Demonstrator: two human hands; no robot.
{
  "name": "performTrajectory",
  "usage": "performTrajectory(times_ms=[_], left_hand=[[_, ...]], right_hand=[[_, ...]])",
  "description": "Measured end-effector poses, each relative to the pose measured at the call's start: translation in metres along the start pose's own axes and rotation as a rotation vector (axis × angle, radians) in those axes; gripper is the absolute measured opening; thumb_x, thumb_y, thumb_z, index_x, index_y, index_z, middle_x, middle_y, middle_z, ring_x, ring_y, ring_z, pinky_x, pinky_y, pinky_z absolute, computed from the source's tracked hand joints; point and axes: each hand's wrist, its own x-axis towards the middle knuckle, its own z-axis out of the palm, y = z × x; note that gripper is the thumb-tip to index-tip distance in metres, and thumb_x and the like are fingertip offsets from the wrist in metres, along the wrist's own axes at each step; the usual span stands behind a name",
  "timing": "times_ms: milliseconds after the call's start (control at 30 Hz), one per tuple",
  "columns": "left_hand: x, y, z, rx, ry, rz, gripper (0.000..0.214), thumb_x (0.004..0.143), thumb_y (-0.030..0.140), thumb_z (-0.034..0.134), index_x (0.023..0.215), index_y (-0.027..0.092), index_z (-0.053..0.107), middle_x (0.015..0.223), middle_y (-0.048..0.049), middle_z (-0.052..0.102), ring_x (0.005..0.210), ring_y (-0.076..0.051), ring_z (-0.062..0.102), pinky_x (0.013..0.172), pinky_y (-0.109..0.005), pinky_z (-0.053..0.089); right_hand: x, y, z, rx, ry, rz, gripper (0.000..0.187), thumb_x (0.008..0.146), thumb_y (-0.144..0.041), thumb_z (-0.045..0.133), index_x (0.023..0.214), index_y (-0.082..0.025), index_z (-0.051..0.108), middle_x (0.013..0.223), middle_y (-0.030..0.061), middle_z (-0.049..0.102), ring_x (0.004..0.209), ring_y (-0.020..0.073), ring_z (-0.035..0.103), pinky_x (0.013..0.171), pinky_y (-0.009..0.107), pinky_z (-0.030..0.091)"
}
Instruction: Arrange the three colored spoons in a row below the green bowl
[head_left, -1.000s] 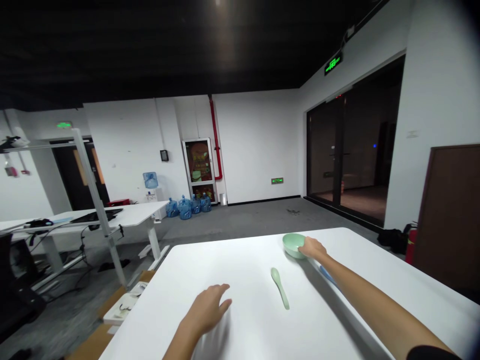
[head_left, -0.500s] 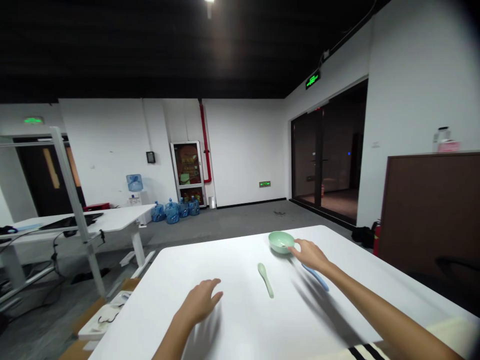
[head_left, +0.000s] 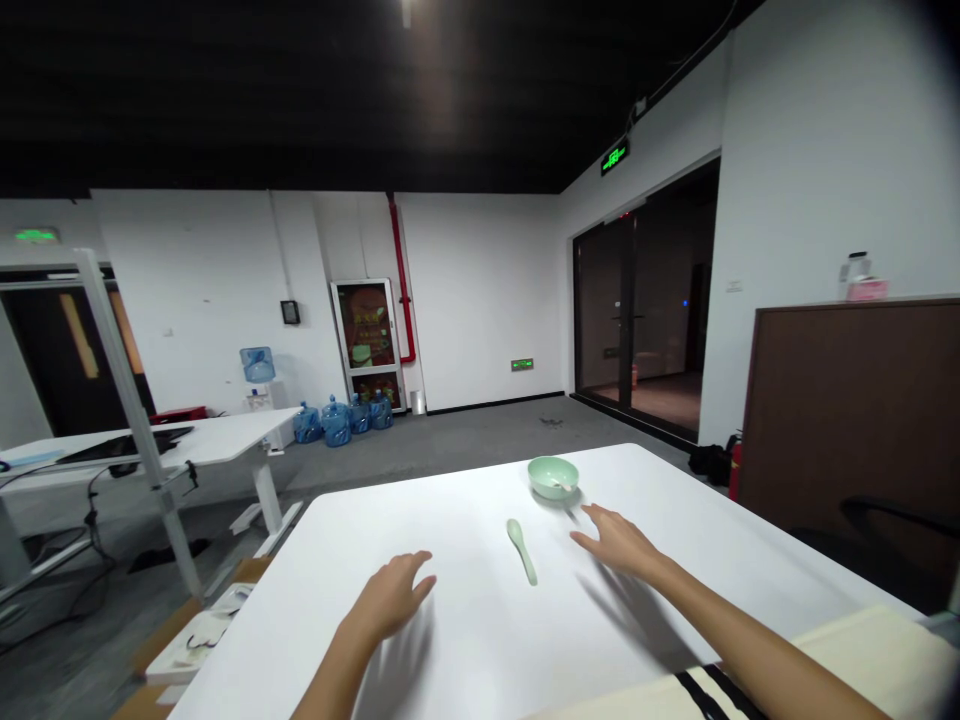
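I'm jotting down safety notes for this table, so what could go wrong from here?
The green bowl sits near the far edge of the white table, so a bump from the right hand, which is close to it but not gripping it, might push it towards the drop.

The green spoon lies loose between the right hand and the left hand; a careless sweep of either could knock it aside.
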Motion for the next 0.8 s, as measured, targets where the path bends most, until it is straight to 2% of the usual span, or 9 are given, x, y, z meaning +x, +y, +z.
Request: performTrajectory(times_ms=[167, 333, 567, 800], left_hand=[[0.000, 0.000, 0.000, -0.004, -0.010, 0.009, 0.054, 0.093, 0.048, 0.039, 0.139, 0.022, 0.051, 0.139, -0.0094, 0.058, 0.128, -0.027, 0.052, 0.104, -0.039, 0.040], [0.003, -0.002, 0.002, -0.006, 0.005, 0.007, 0.054, 0.093, 0.048, 0.040, 0.139, 0.023, 0.051, 0.140, -0.0088, 0.058, 0.128, -0.027, 0.052, 0.105, -0.039, 0.040], [0.005, -0.006, 0.005, -0.005, -0.014, -0.006, 0.055, 0.092, 0.049, 0.040, 0.140, 0.024, 0.050, 0.140, -0.0081, 0.058, 0.128, -0.027, 0.052, 0.105, -0.040, 0.041], [0.004, -0.006, 0.005, -0.026, -0.019, -0.026, 0.055, 0.092, 0.052, 0.040, 0.139, 0.026, 0.051, 0.140, -0.0060, 0.058, 0.129, -0.026, 0.052, 0.106, -0.039, 0.040]], right_hand=[[0.000, -0.001, -0.002, 0.036, 0.018, 0.007, 0.064, 0.087, -0.060, 0.049, 0.136, -0.020, 0.055, 0.142, 0.0134, 0.055, 0.128, 0.0303, 0.051, 0.101, 0.035, 0.041], [0.018, -0.006, -0.015, -0.007, 0.056, 0.008, 0.051, 0.091, -0.055, 0.045, 0.121, -0.019, 0.064, 0.120, 0.0144, 0.068, 0.114, 0.0293, 0.060, 0.090, 0.033, 0.043], [0.088, -0.017, -0.037, -0.080, 0.070, 0.127, 0.041, 0.088, -0.049, 0.049, 0.098, -0.017, 0.071, 0.107, 0.0168, 0.071, 0.103, 0.0290, 0.065, 0.080, 0.032, 0.044], [0.150, -0.016, -0.018, -0.066, -0.012, 0.243, 0.033, 0.079, -0.041, 0.058, 0.093, -0.015, 0.073, 0.106, 0.0175, 0.071, 0.099, 0.0296, 0.068, 0.072, 0.031, 0.047]])
